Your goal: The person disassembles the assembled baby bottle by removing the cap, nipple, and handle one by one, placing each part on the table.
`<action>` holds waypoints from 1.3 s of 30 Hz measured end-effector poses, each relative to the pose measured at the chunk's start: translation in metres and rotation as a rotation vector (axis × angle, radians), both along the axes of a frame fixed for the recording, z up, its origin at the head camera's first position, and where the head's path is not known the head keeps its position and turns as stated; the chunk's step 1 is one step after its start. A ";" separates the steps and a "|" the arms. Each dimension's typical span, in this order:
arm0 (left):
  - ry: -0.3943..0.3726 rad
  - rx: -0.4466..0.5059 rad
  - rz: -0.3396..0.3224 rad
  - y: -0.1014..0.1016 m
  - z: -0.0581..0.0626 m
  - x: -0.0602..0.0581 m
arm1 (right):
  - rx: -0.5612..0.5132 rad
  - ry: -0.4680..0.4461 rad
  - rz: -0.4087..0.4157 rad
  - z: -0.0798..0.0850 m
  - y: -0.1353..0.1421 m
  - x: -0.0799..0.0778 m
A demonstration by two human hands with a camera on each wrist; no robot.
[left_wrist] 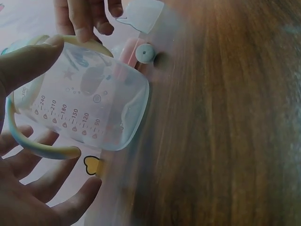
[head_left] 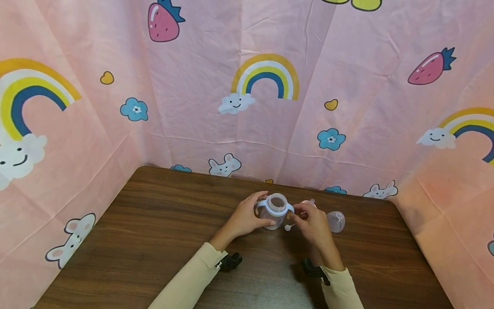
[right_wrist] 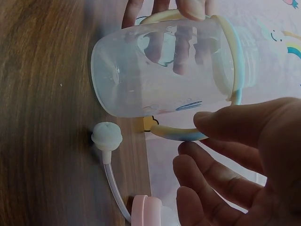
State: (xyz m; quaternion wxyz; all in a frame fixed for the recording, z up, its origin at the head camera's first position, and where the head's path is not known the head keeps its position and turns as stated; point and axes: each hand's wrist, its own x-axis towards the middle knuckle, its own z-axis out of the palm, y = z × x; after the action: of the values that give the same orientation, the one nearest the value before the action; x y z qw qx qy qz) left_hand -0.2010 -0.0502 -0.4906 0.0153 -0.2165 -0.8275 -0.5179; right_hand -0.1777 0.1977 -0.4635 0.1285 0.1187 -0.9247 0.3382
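A clear baby bottle stands without a lid on the table, its mouth upward. Round its neck sits a pale blue-yellow ring with two handles. My left hand holds the bottle from the left, thumb across the front and fingers at the far side around one handle. The thumb and index finger of my right hand pinch the other handle. Printed measuring marks show on the bottle in the left wrist view. Beside it lies a pink nipple collar with a straw ending in a white weighted ball.
A clear dome cap lies right of my right hand. The dark wooden table meets a pink patterned cloth at its back and sides.
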 end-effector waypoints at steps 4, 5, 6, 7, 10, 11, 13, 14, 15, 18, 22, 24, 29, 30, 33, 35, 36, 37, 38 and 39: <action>-0.006 0.020 -0.020 -0.002 -0.003 -0.002 | -0.013 -0.010 0.001 0.000 0.000 0.000; -0.004 0.026 -0.025 -0.002 -0.004 -0.002 | -0.017 -0.009 0.003 0.000 0.000 0.000; 0.023 0.027 -0.029 -0.003 -0.011 -0.006 | -0.020 -0.004 0.005 -0.001 0.000 0.000; 0.033 0.030 -0.030 -0.003 -0.012 -0.006 | -0.023 0.001 0.008 -0.001 0.000 0.000; 0.063 0.033 -0.024 -0.005 -0.020 -0.009 | -0.032 0.012 0.015 -0.002 0.001 0.000; 0.062 0.032 -0.019 -0.005 -0.021 -0.009 | -0.035 0.015 0.016 -0.002 0.001 0.000; 0.019 0.033 -0.004 -0.004 -0.015 -0.005 | -0.037 0.019 0.019 -0.003 0.001 -0.001; 0.001 0.031 0.002 -0.004 -0.015 -0.006 | -0.038 0.020 0.019 -0.003 0.000 -0.001; -0.011 0.027 0.008 -0.004 -0.015 -0.005 | -0.038 0.022 0.019 -0.003 0.000 0.000; -0.059 0.011 0.022 -0.003 -0.009 -0.002 | -0.037 0.024 0.019 -0.003 0.000 0.000; -0.020 0.020 -0.001 -0.004 -0.015 -0.005 | -0.040 0.013 0.019 -0.002 0.000 0.000; -0.010 0.024 -0.009 -0.005 -0.015 -0.005 | -0.038 0.008 0.017 -0.001 0.000 0.000; -0.054 0.020 0.005 -0.003 -0.011 -0.004 | -0.026 0.005 0.012 0.000 0.000 -0.001; -0.059 0.018 0.007 -0.003 -0.011 -0.004 | -0.025 0.005 0.012 0.000 0.000 -0.001; -0.076 0.008 0.019 -0.002 -0.011 -0.005 | -0.028 0.007 0.012 0.000 0.000 -0.001; -0.083 0.006 0.024 -0.002 -0.012 -0.005 | -0.031 0.011 0.012 -0.001 0.000 -0.001; -0.085 0.007 0.024 -0.002 -0.012 -0.005 | -0.033 0.015 0.013 -0.001 0.000 -0.002; -0.090 0.008 0.025 -0.002 -0.012 -0.006 | -0.034 0.019 0.014 -0.001 0.000 -0.002; -0.092 0.009 0.024 -0.002 -0.012 -0.006 | -0.036 0.022 0.015 -0.001 0.000 -0.002; -0.089 0.010 0.024 -0.003 -0.012 -0.006 | -0.037 0.026 0.017 -0.001 0.000 -0.002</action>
State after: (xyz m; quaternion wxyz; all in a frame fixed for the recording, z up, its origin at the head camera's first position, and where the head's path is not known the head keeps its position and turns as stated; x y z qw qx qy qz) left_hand -0.2067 -0.0527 -0.5027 -0.0144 -0.1833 -0.8273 -0.5308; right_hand -0.1796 0.1979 -0.4642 0.1396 0.1287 -0.9154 0.3550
